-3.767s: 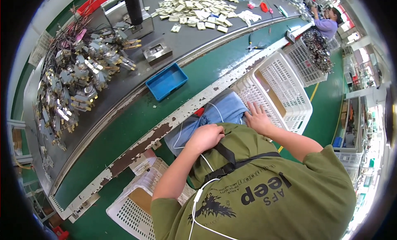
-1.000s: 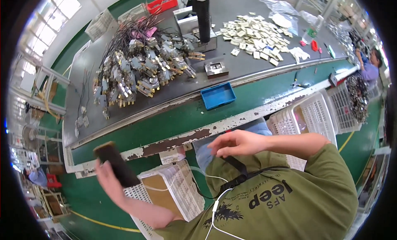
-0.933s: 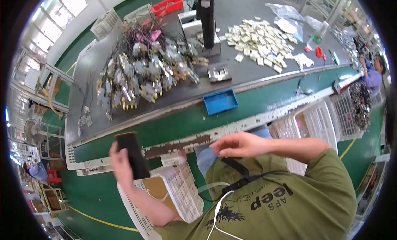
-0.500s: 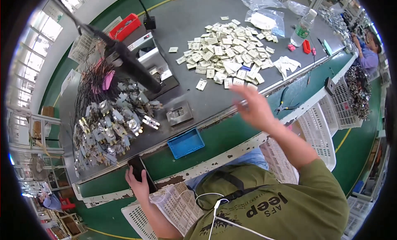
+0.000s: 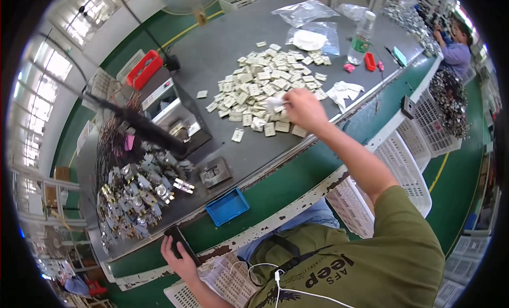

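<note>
My right hand (image 5: 305, 111) reaches over a heap of small cream-coloured plastic plates (image 5: 254, 85) on the grey bench. Its fingers are pinched on a small white crumpled piece (image 5: 275, 102), too blurred to tell whether paper or thin plastic. At the bench's front edge, my left hand (image 5: 179, 259) grips a black phone (image 5: 182, 243), its fingers along one side and the thumb over it. Another white scrap (image 5: 258, 123) lies at the near side of the heap.
Left on the bench are a pile of wired metal parts (image 5: 140, 194), a boxy machine (image 5: 177, 109) and a metal fixture (image 5: 216, 173). A blue tray (image 5: 228, 206) sits at the front edge. Farther right stand a water bottle (image 5: 361, 38), a white cloth (image 5: 344, 93) and a co-worker (image 5: 456, 48).
My right hand has moved onto the heap and closed on the white crumpled piece that lay there. The left hand stays on the phone. The whole view has shifted.
</note>
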`<act>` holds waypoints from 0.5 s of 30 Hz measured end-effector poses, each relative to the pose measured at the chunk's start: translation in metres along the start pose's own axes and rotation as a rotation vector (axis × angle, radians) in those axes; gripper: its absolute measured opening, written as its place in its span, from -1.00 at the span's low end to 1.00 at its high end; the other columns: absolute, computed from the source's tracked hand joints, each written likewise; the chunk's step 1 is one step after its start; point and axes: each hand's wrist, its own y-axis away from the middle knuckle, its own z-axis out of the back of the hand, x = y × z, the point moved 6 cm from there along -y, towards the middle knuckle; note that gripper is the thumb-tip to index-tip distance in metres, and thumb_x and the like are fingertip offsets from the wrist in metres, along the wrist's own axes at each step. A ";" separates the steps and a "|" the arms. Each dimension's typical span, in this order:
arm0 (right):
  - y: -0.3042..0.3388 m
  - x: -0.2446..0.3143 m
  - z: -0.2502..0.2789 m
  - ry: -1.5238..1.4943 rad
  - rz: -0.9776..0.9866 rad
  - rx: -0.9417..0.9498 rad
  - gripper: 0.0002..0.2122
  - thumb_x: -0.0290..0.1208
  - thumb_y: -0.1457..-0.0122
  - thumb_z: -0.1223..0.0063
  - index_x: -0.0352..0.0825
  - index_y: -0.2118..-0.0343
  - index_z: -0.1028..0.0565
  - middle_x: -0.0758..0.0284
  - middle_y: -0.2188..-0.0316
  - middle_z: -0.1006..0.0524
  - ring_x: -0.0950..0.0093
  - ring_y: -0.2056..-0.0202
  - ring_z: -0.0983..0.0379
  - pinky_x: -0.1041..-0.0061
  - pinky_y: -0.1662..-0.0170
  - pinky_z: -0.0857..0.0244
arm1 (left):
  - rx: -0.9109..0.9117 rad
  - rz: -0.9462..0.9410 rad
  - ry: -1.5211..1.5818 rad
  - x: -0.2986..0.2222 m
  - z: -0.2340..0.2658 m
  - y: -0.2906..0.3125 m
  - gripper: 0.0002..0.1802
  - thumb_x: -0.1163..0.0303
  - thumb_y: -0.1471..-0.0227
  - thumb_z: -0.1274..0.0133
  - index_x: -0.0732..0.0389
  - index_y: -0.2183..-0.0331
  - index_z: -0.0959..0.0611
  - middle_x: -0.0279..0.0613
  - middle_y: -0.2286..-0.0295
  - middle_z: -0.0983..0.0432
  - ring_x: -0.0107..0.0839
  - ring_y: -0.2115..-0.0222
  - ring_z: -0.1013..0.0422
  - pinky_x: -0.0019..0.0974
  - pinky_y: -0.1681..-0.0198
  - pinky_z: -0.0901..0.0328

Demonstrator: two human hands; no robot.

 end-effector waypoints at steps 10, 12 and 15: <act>0.014 -0.175 0.082 0.328 -0.291 -0.053 -0.83 -0.42 -0.05 -0.07 -0.36 0.31 -0.50 0.12 0.31 -0.52 0.13 0.20 -0.45 0.24 0.16 -0.30 | -0.301 -0.349 -0.033 -0.059 0.028 -0.042 -0.49 0.43 -0.01 -0.19 0.14 -0.02 -0.42 0.04 -0.15 -0.15 0.05 -0.20 -0.07 0.03 -0.20 -0.03; 0.017 -0.197 0.077 0.337 -0.431 0.056 -0.79 -0.38 -0.09 -0.07 -0.33 0.22 -0.52 0.13 0.20 -0.52 0.15 0.14 -0.44 0.25 0.11 -0.30 | -0.398 -0.306 -0.279 -0.064 0.027 -0.057 -0.42 0.29 0.00 -0.21 0.11 -0.05 -0.41 0.07 -0.21 -0.06 0.10 -0.26 0.07 0.17 -0.25 0.12; 0.023 -0.181 0.078 0.460 -0.232 -0.090 -0.73 -0.36 -0.13 -0.07 -0.29 0.11 -0.50 0.15 0.08 -0.49 0.15 0.05 -0.40 0.25 0.04 -0.29 | -0.355 -0.285 -0.241 -0.037 0.011 -0.080 -0.40 0.15 -0.02 -0.18 0.07 -0.08 -0.41 0.02 -0.22 -0.06 0.11 -0.27 0.12 0.24 -0.26 0.24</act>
